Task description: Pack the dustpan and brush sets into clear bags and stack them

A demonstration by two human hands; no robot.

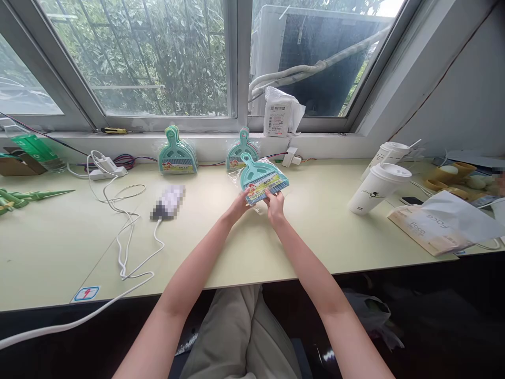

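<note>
Both my hands hold a teal mini dustpan and brush set [262, 179] in clear plastic wrap, tilted above the table. My left hand [239, 205] grips its lower left corner, and my right hand [275, 204] its lower edge with the thumb in front. The set has a looped handle, blue bristles and a printed yellow label. Right behind it a second wrapped dustpan set [239, 152] leans against the wall under the window, partly hidden. Farther left stands another wrapped dustpan set [177, 153], upright against the same wall.
A phone-like device [169, 202] with a white cable [125, 237] lies on the left of the table [197, 237]. White cups [374, 192] and a tissue pack [434, 226] stand or lie at right. A white package [281, 113] and a yellow cutter [113, 130] sit on the sill.
</note>
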